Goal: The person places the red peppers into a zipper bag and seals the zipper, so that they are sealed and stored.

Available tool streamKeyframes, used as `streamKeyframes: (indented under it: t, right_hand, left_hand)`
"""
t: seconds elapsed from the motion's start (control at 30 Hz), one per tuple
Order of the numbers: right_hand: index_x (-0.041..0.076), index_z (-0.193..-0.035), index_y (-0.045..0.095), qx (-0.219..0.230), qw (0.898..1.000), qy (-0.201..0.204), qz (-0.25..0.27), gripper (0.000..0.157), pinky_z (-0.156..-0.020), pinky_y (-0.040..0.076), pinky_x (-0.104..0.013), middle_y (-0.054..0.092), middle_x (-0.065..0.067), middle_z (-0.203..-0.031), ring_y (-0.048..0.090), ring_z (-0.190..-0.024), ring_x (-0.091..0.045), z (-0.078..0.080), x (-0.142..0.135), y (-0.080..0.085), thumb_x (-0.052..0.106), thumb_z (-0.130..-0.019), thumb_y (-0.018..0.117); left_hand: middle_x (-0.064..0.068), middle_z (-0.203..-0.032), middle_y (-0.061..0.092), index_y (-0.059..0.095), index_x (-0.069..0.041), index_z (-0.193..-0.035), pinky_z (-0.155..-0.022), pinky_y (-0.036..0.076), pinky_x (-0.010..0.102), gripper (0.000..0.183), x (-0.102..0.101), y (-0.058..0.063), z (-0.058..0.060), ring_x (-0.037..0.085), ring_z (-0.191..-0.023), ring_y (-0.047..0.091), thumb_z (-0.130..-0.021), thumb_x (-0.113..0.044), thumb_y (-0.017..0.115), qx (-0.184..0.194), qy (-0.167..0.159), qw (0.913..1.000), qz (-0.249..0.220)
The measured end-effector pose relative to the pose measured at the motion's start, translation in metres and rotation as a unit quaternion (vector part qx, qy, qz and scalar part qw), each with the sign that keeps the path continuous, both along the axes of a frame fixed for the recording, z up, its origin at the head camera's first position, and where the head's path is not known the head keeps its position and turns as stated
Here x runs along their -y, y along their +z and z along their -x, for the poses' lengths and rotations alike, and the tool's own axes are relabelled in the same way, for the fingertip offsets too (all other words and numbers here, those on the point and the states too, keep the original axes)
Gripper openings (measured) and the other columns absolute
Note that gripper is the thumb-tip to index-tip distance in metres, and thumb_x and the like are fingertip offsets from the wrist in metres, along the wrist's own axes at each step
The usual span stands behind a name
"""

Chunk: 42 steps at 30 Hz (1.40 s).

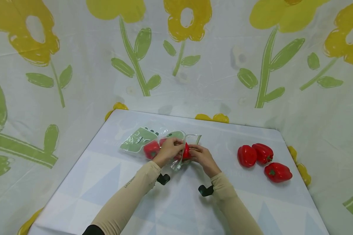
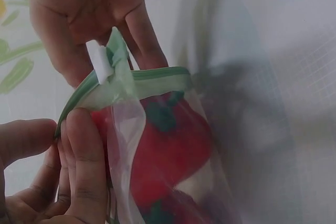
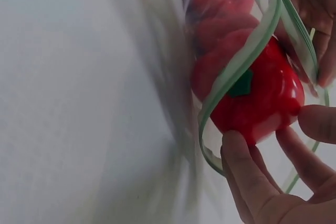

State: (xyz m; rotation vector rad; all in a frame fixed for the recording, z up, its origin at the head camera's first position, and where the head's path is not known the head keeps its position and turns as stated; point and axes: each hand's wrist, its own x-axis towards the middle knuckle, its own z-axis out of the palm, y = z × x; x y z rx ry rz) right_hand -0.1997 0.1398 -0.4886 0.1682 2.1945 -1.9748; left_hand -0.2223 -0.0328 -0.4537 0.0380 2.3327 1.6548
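Observation:
A clear zip bag with a green print lies across the middle of the table, its green-edged mouth spread toward the right. Red bell peppers show through its plastic. My left hand pinches the edge of the mouth between thumb and fingers, as the left wrist view shows. A white slider sits on the green zip strip. At the opening, my right hand holds another red bell pepper with fingers and thumb around its end. That pepper is partly inside the mouth, green stem toward the bag's rim.
Three more red bell peppers, one on the left, one behind and one nearer the front, lie at the table's right side. A flower-patterned curtain hangs close behind the table and along its sides.

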Motion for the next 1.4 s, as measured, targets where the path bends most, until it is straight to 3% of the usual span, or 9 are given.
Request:
streamKeyframes:
  t: [0.33,0.67,0.83,1.17,1.4]
  right_hand:
    - [-0.004,-0.133,0.061,-0.027,0.999,0.032,0.026,0.037,-0.098,0.053,-0.048,0.064,-0.020,-0.128,0.066,-0.107,-0.034,-0.002,0.008,-0.012,0.000,-0.097,0.053]
    - [-0.002,-0.132,0.064,-0.048,0.996,0.070,-0.015,0.044,-0.098,0.052,-0.042,0.063,-0.020,-0.131,0.064,-0.113,-0.028,-0.002,0.018,-0.015,-0.010,-0.090,0.052]
    - [-0.001,-0.133,0.064,-0.041,0.996,0.079,-0.027,0.044,-0.099,0.050,-0.040,0.062,-0.019,-0.134,0.060,-0.118,-0.027,-0.002,0.024,-0.019,-0.008,-0.091,0.054]
    - [-0.004,-0.136,0.059,-0.028,0.994,0.101,0.004,0.041,-0.098,0.052,-0.039,0.062,-0.020,-0.134,0.063,-0.113,-0.024,-0.004,0.026,-0.021,-0.005,-0.095,0.054]
    - [-0.004,-0.130,0.063,-0.028,0.994,0.103,-0.030,0.038,-0.094,0.054,-0.041,0.065,-0.019,-0.128,0.066,-0.103,-0.023,-0.007,0.023,-0.015,0.000,-0.093,0.056]
  left_hand:
    - [0.009,-0.101,0.069,0.066,-0.003,-0.122,-0.070,0.061,0.029,0.029,-0.001,-0.001,0.000,0.020,-0.075,0.068,-0.098,-0.019,0.066,-0.002,-0.006,1.0000,-0.006]
    - [0.012,-0.096,0.068,0.066,-0.001,-0.117,-0.067,0.061,0.030,0.025,-0.003,-0.002,-0.001,0.018,-0.071,0.068,-0.096,-0.014,0.066,-0.020,0.000,0.9992,-0.036]
    - [0.010,-0.097,0.069,0.066,-0.001,-0.116,-0.067,0.061,0.030,0.025,-0.003,-0.003,-0.001,0.018,-0.071,0.068,-0.095,-0.014,0.066,-0.024,0.003,0.9991,-0.034]
    - [0.011,-0.098,0.067,0.065,-0.002,-0.118,-0.068,0.061,0.031,0.026,-0.001,-0.005,-0.002,0.018,-0.071,0.067,-0.096,-0.014,0.066,-0.019,-0.006,0.9988,-0.044]
    - [0.011,-0.094,0.067,0.065,-0.001,-0.119,-0.066,0.061,0.031,0.026,0.001,-0.010,-0.002,0.017,-0.070,0.066,-0.096,-0.014,0.067,-0.015,-0.014,0.9987,-0.046]
